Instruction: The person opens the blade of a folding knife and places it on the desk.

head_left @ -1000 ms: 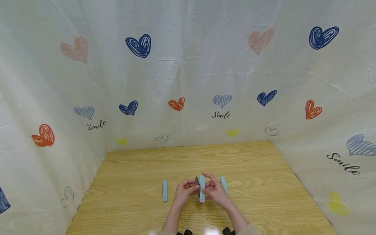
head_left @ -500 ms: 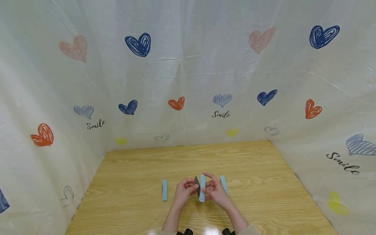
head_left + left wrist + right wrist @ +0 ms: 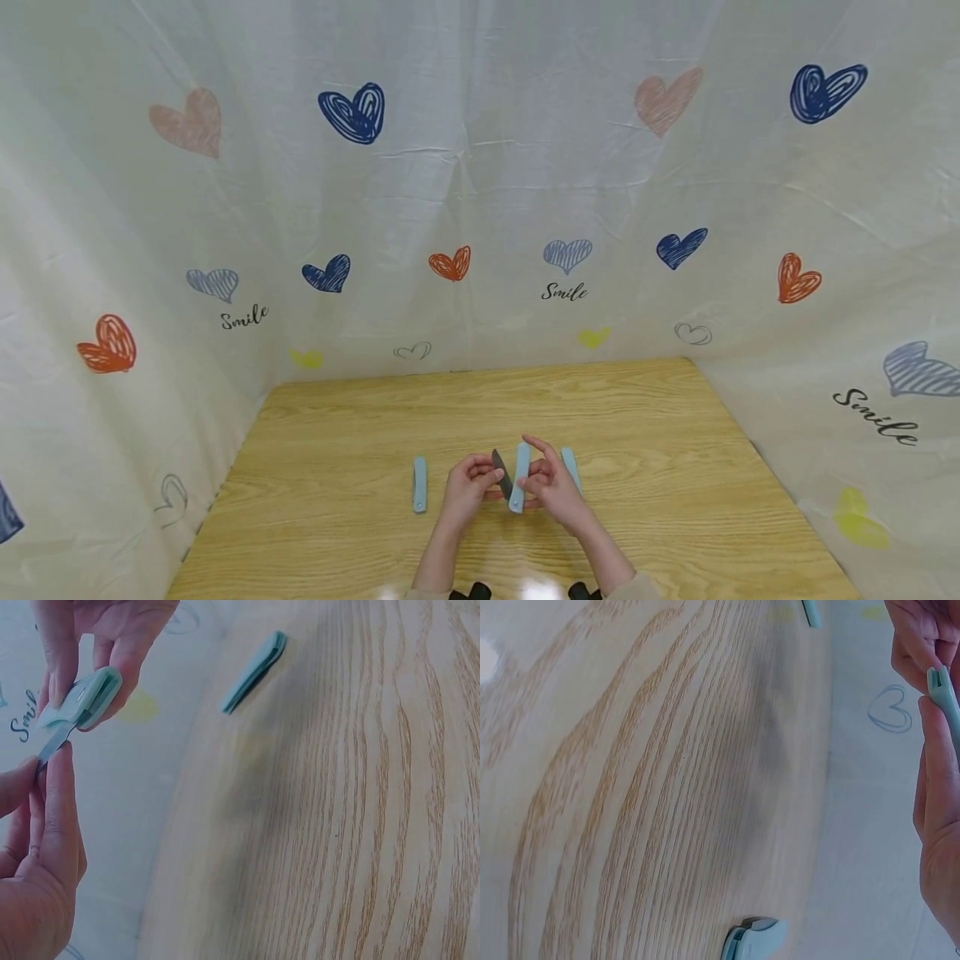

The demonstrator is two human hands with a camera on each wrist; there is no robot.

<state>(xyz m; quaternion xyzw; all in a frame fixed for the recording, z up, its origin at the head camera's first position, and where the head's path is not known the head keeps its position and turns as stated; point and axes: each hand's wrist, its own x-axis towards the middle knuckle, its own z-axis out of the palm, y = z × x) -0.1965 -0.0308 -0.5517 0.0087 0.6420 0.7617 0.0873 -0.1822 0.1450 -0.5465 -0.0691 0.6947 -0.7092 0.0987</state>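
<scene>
My two hands hold a folding knife above the table, its pale blue handle (image 3: 520, 479) standing nearly upright in the head view. From the pivot at the handle's lower end, the dark blade (image 3: 501, 472) angles out to the left. My left hand (image 3: 466, 486) pinches the blade between thumb and fingers. Thumb and fingers of my right hand (image 3: 557, 493) grip the handle, the index finger near its top end. The left wrist view shows the blade (image 3: 54, 744) coming out of the handle slot.
On the wooden table (image 3: 360, 433) lie two more folded pale blue knives: a left one (image 3: 419, 485) and a right one (image 3: 572, 469) partly behind my right hand. A curtain printed with hearts (image 3: 450, 167) surrounds the table's back and sides.
The blade has swung further out of the handle, so the gap between them is wider. The handle's top has tipped slightly right with my right hand.
</scene>
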